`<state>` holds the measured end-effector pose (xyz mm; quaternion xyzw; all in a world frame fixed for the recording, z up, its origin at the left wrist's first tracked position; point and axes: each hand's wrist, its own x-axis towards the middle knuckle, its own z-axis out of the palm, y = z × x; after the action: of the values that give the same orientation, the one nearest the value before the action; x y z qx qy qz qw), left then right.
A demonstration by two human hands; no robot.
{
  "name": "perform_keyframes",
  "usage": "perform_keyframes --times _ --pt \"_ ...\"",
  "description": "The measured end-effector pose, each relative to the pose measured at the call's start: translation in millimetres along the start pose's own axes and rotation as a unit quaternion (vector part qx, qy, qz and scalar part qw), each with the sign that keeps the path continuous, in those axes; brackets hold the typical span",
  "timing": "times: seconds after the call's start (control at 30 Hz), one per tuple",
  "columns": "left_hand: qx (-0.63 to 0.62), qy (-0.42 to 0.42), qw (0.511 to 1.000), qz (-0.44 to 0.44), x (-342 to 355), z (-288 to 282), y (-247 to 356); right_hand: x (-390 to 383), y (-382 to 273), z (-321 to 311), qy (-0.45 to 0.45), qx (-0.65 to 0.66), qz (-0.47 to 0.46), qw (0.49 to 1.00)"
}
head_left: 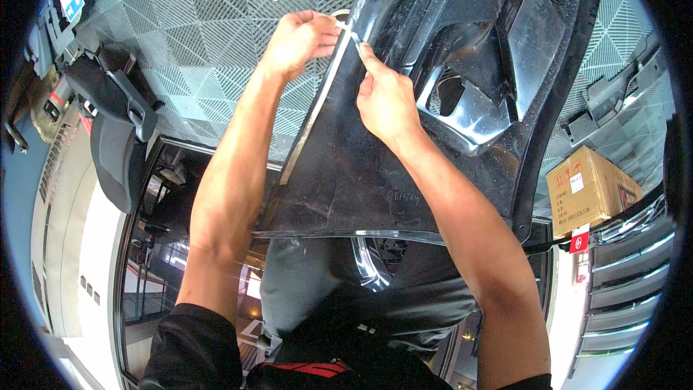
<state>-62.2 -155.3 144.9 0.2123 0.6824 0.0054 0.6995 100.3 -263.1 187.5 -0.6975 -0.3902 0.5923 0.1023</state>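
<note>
A large black molded panel (339, 195) with glossy recesses fills the middle, with a pale tape strip (307, 137) along its left edge. At the upper end of that edge, my left hand (303, 42) pinches the whitish strip end beside a ring shape, probably a tape loop, partly hidden by the fingers. My right hand (386, 97) is on the panel just below and right of it, index finger reaching to the strip and other fingers curled. A small light bluish piece shows at that fingertip; whether it is tape or a tool I cannot tell.
A black-and-grey car seat (119, 159) is at the left on patterned grey floor tiles (202, 7). A cardboard box (581, 195) stands at the right, with a dark plastic part (606, 97) above it and glossy slatted parts (621, 296) below.
</note>
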Motion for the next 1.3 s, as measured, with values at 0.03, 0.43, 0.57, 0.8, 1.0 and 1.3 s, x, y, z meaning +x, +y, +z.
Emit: perform_keyframes --times 0.03,0.43,0.57,0.8,1.0,1.3 --pt "-0.005 -0.003 1.0 0.0 -0.4 -1.1 -0.9 -1.2 -1.1 -0.8 -0.004 0.006 0.004 1.0" --pt "0.096 0.042 0.994 0.023 -7.8 10.1 -4.2 -8.1 0.0 -2.4 -0.018 0.044 0.045 0.998" --pt "0.234 0.055 0.968 0.071 0.5 10.0 -8.7 -7.9 -1.7 -4.8 -0.021 0.067 0.055 0.996" --pt "0.361 0.147 0.916 0.099 2.2 34.0 4.2 -8.8 -1.3 -7.1 -0.017 0.079 0.094 0.992" --pt "0.441 0.131 0.887 0.051 4.7 39.2 8.0 -20.4 1.8 -36.6 -0.057 0.086 0.117 0.988" --pt "0.419 0.171 0.891 0.046 -0.8 39.8 7.4 -2.9 26.5 -39.5 -0.002 0.151 0.136 0.979"
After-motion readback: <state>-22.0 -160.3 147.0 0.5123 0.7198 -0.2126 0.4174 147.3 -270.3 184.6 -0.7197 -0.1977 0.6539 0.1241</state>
